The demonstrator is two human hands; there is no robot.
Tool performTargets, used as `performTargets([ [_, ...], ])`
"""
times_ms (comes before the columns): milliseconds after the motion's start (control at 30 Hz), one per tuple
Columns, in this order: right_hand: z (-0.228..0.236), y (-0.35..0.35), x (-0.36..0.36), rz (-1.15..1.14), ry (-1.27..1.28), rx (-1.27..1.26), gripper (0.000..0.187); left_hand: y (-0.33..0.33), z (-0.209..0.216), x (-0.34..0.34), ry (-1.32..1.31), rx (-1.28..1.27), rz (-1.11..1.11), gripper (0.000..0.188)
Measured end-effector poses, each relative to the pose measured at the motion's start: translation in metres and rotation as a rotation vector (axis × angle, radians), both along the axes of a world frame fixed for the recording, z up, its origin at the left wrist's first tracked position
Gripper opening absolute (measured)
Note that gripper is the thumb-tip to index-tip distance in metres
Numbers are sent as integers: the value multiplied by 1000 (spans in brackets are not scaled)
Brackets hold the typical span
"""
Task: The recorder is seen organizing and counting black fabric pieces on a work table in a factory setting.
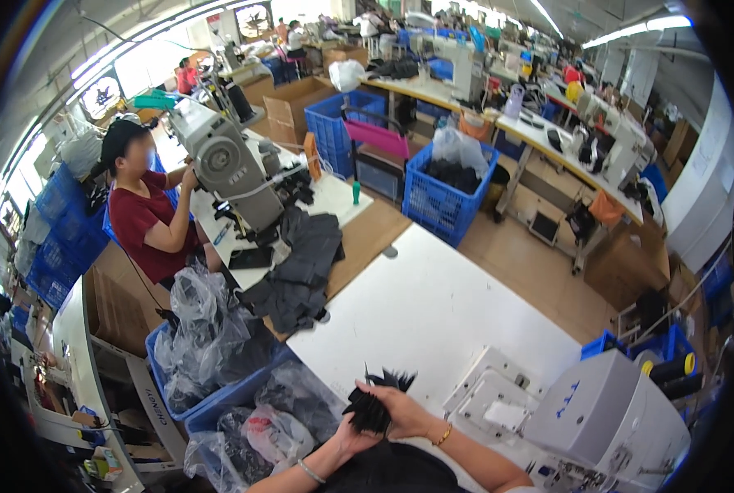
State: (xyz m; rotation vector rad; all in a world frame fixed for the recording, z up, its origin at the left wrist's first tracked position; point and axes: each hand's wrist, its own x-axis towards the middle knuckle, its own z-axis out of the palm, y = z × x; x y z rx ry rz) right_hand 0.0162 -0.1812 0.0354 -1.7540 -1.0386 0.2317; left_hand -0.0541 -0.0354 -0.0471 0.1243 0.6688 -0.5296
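One white table (433, 300) bears a machine (605, 411); at the near edge, right hand (404, 408) and left hand (354, 438) clasp a black bundle (369, 412), long axis slanting, ragged ends pointing away and rightward

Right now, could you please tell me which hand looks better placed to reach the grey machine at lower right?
Probably the right hand: it is nearer the grey machine, while the left hand is farther off, toward the left. Both hands hold the black bundle, though.
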Motion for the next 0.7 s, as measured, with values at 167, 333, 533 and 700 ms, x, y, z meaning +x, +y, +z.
performTargets([
  [167,-1,4,-1,-214,31,-175,72,5,-28,22,-265,-703,-91,32],
  [333,-8,10,5,-330,-83,-152,74,22,-64,47,-652,192,-761,36],
  [533,-34,2,7,-572,530,-48,72,-5,-5,66,-850,1146,-172,36],
  [700,-46,-18,25,-364,1710,600,28,-24,77,77,-216,636,-311,55],
])
